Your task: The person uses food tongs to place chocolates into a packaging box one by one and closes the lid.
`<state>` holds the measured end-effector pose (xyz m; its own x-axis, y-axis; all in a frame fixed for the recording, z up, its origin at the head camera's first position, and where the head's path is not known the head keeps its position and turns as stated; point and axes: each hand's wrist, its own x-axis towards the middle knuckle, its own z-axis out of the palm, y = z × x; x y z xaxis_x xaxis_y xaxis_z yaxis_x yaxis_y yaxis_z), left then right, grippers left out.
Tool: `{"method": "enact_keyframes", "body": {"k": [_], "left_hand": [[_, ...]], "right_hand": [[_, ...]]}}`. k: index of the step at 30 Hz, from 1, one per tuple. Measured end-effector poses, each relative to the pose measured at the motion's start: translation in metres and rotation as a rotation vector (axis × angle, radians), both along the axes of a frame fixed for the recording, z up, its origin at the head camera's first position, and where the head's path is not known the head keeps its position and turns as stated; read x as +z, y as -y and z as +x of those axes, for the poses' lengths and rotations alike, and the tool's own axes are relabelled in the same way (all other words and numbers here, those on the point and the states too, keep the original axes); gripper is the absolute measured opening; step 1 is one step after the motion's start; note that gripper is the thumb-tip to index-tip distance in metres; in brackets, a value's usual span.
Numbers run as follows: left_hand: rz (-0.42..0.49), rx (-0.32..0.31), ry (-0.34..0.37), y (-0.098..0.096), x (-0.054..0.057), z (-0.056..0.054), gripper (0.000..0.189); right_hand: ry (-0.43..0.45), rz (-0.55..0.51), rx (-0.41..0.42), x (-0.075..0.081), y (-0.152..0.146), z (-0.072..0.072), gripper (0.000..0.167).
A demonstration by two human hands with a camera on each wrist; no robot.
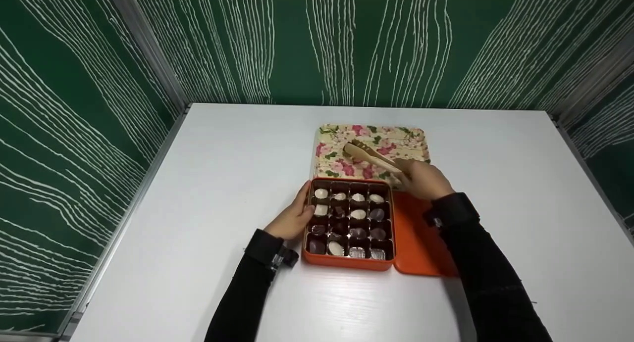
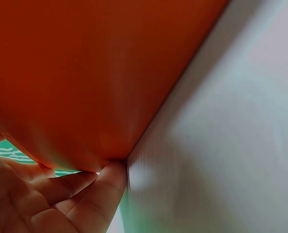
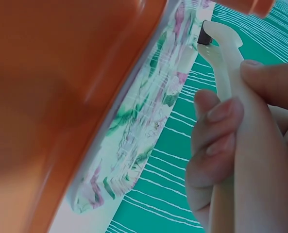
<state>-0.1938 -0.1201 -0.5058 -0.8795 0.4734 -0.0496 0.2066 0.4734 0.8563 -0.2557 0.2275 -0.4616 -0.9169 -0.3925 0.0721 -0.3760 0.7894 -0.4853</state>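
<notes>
My left hand (image 1: 292, 218) grips the left side of an orange box (image 1: 346, 264) divided into compartments, thumb at the rim and fingers along the outer wall (image 2: 95, 87). White and dark chocolates (image 1: 357, 214) sit in its compartments. My right hand (image 1: 427, 177) holds pale tongs (image 1: 371, 157) over a floral tray (image 1: 333, 149) behind the box. In the right wrist view, the fingers and thumb wrap the tongs' arms, and a small dark chocolate (image 3: 204, 36) is pinched between the tips.
An orange lid (image 1: 421, 238) lies against the box's right side, partly under my right forearm. The white table (image 1: 237, 159) carries everything. Green panels with white wavy lines (image 1: 292, 45) stand behind and at both sides.
</notes>
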Motion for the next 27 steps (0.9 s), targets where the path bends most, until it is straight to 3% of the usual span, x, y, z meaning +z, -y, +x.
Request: {"method": "enact_keyframes", "body": {"k": [8, 13, 16, 23, 27], "left_hand": [[-0.003, 0.002, -0.005, 0.001, 0.0, 0.0, 0.071], [0.007, 0.003, -0.003, 0.0, 0.001, 0.001, 0.07], [0.004, 0.004, -0.003, 0.0, 0.001, 0.001, 0.071], [0.004, 0.015, -0.001, 0.0, 0.001, 0.0, 0.071], [0.014, 0.012, 0.007, 0.0, 0.001, 0.001, 0.07]], "right_hand": [[0.02, -0.054, -0.016, 0.004, -0.012, 0.009, 0.04], [0.013, -0.086, 0.005, 0.008, -0.023, 0.025, 0.042], [-0.014, -0.103, 0.024, 0.012, -0.03, 0.041, 0.042], [-0.197, -0.085, 0.139, 0.024, -0.048, 0.092, 0.041], [-0.197, -0.093, 0.211, 0.03, -0.061, 0.122, 0.042]]}}
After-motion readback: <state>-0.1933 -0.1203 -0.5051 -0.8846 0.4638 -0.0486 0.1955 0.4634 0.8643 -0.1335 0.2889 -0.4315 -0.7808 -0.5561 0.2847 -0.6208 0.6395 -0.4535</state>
